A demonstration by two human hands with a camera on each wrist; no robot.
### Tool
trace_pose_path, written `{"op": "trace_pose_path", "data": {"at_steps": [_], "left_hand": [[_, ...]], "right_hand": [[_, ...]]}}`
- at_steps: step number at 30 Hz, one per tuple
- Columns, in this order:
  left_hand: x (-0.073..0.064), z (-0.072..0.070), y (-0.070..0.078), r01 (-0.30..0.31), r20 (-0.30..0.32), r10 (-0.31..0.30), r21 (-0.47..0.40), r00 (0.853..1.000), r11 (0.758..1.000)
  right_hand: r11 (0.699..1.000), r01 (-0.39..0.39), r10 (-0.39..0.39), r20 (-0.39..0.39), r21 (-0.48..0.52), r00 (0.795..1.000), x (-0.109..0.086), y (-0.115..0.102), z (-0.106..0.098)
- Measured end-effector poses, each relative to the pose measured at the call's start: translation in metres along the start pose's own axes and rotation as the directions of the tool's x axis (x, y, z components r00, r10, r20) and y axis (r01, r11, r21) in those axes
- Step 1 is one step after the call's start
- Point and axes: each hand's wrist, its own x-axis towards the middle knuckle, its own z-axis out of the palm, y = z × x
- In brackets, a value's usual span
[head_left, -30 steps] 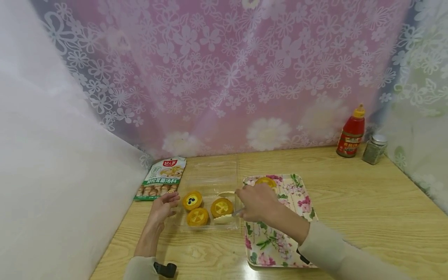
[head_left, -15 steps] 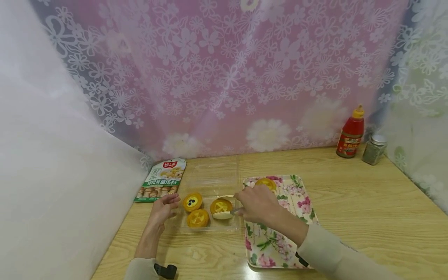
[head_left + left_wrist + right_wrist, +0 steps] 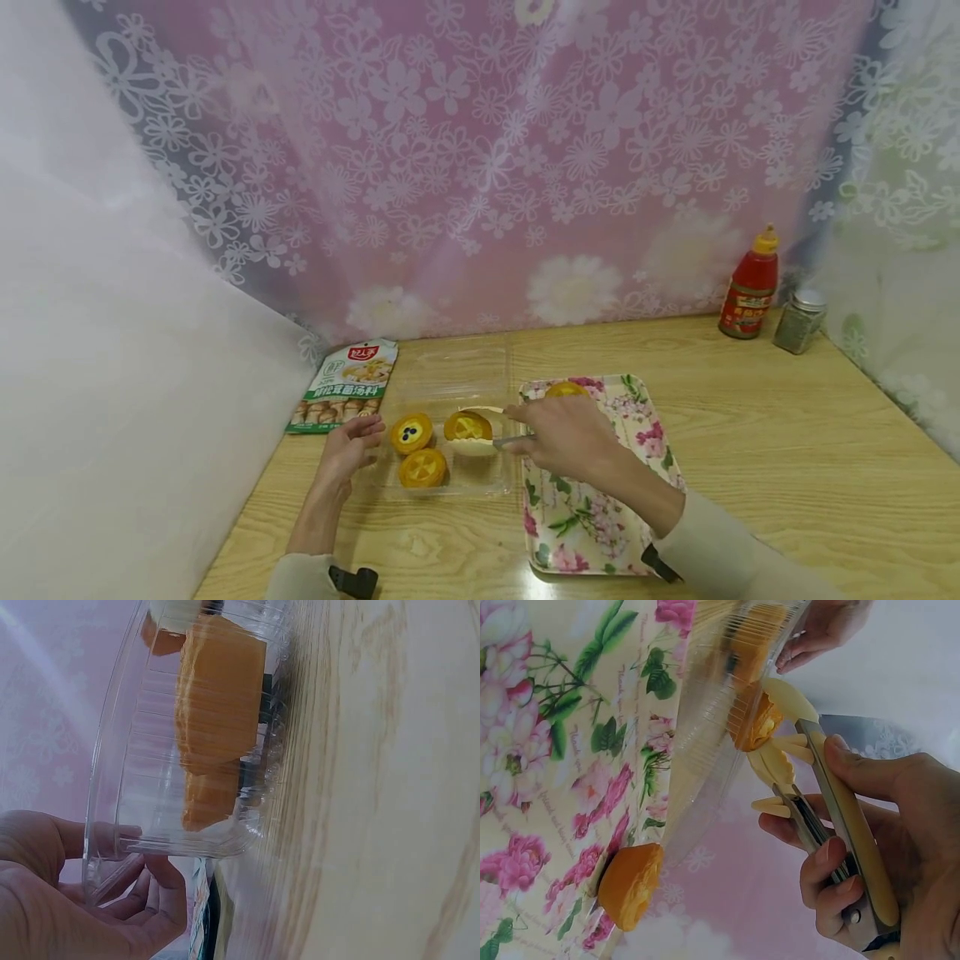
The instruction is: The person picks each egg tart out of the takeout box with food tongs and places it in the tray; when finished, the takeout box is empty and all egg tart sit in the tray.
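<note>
My right hand [image 3: 573, 437] grips metal tongs [image 3: 855, 840] with cream-coloured tips. Those tips lie on either side of an egg tart [image 3: 468, 427], which looks tilted, in the right part of a clear plastic container [image 3: 127, 765]. Left of it are a blueberry-topped tart [image 3: 410, 433] and, nearer the front, another tart [image 3: 422, 469] with a crossed pattern on top. At the container's left side, my left hand [image 3: 112, 892] pinches its rim between thumb and fingers. A further tart [image 3: 630, 886] sits on the floral tray, partly hidden by my right hand in the head view.
The floral tray [image 3: 577, 533] lies right of the container, whose clear lid [image 3: 453, 367] is folded back. A green and white food packet [image 3: 348, 387] rests behind my left hand. A red sauce bottle [image 3: 750, 287] and a spice jar [image 3: 799, 322] stand at the back right.
The tongs have come in around the right tart, and it has moved slightly left and tipped. My left hand has stayed at the container.
</note>
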Motion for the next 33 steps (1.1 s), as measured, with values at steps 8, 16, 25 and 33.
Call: {"op": "trace_pose_path", "data": {"at_steps": [8,16,25,33], "left_hand": [[0.000,0.000,-0.002,-0.002,0.003,0.002,0.006,1.000,1.000],[0.000,0.000,-0.001,-0.002,0.009,0.002,0.007,1.000,1.000],[-0.001,-0.001,0.001,-0.005,0.005,0.005,0.006,1.000,1.000],[-0.001,0.000,0.001,-0.002,-0.001,0.002,0.016,1.000,1.000]], "right_hand": [[0.991,-0.078,0.081,-0.017,0.112,0.997,-0.013,0.005,-0.009],[0.971,-0.138,0.153,-0.061,0.197,0.986,-0.029,0.014,-0.016],[0.972,-0.164,0.183,-0.110,0.168,0.977,-0.046,0.030,-0.021],[0.961,-0.229,0.250,-0.133,0.155,0.959,-0.063,0.050,-0.030]]}}
